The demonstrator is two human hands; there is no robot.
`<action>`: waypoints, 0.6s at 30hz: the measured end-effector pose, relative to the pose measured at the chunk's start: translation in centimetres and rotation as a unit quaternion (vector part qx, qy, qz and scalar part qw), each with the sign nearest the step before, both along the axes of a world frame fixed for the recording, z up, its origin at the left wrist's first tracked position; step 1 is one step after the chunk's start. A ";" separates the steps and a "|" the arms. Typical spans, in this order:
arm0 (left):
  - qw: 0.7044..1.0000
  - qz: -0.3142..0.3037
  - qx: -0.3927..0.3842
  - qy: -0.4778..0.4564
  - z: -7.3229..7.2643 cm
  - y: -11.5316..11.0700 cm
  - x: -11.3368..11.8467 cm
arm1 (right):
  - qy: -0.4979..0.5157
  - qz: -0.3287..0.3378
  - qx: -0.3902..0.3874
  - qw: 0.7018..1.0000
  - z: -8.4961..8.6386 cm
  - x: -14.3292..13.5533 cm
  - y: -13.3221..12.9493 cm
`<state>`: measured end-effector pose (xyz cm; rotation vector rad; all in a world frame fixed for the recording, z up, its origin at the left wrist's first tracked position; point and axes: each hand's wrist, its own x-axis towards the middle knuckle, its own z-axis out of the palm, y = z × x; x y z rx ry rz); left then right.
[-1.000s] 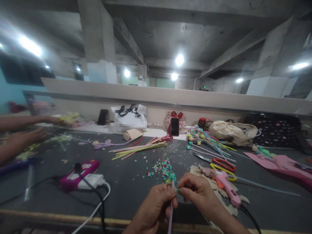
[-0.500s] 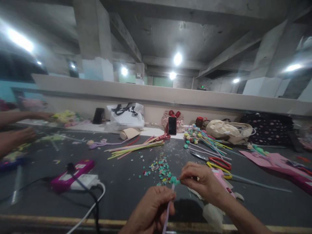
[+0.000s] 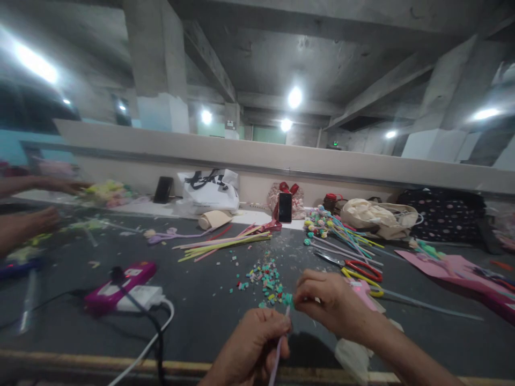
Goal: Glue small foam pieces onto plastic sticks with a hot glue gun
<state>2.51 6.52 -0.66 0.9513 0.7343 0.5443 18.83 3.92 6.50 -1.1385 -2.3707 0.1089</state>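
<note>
A thin lilac stem [image 3: 275, 360] is pinched between the thumb and fingers of my left hand [image 3: 255, 343], near the table's front edge. At the stem's upper end sits a small green cluster [image 3: 287, 299]. The fingertips of my right hand [image 3: 324, 300] are pinched together at the right side of this cluster; whatever they hold is hidden. Just beyond the hands, tiny green, pink, yellow and red pieces [image 3: 267, 276] lie scattered on the dark tabletop. A pink tool [image 3: 362, 292], probably a glue gun, lies partly behind my right wrist.
Red-handled scissors [image 3: 362, 268] and a pile of finished-looking stems [image 3: 322, 222] lie to the right. Loose yellow and pink strips [image 3: 225, 245] lie ahead. A purple power strip [image 3: 120, 289] with cables stands left. Another person's hands [image 3: 30, 225] work at far left.
My right hand has shifted slightly left and turned, its fingers now closer against the green cluster. My left hand keeps its grip on the stem, almost unmoved.
</note>
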 end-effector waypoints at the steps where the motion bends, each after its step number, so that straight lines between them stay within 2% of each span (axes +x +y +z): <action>1: 1.000 0.002 0.001 0.001 0.0 0.0 0.0 | -0.005 0.001 0.001 1.000 0.0 0.0 0.0; 7: 0.999 0.002 0.025 0.026 0.5 -0.3 0.1 | -0.050 0.003 0.016 0.999 0.1 -0.1 0.0; 14: 0.998 0.001 0.057 0.039 0.3 -0.4 0.1 | -0.137 -0.005 0.051 0.989 0.2 -0.1 0.1; 18: 0.998 0.001 0.059 0.031 0.1 -0.4 0.1 | -0.152 -0.005 0.083 0.985 0.2 -0.3 0.0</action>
